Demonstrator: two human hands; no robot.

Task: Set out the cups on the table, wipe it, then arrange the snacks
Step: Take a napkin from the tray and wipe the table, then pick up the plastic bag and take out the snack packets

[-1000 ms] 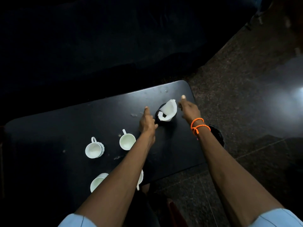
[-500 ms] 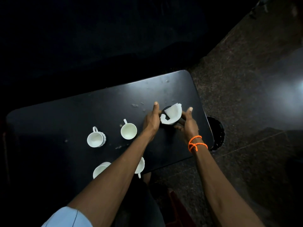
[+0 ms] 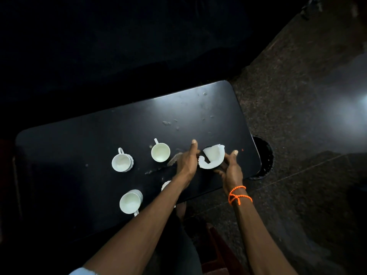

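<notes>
A small dark holder with white tissue sits near the right end of the black table. My left hand grips its left side and my right hand grips its right side, thumbs raised. Three white cups stand open side up to the left: one far left, one beside my left hand, one near the front edge. A fourth cup is mostly hidden under my left forearm.
Pale crumbs and smears dot the tabletop behind and beside my hands. A round dark object sits on the stone floor just past the table's right edge. A dark sofa fills the space behind the table.
Both hands closed in on the tissue holder from either side and took hold of it. The holder has come closer to the table's front edge.
</notes>
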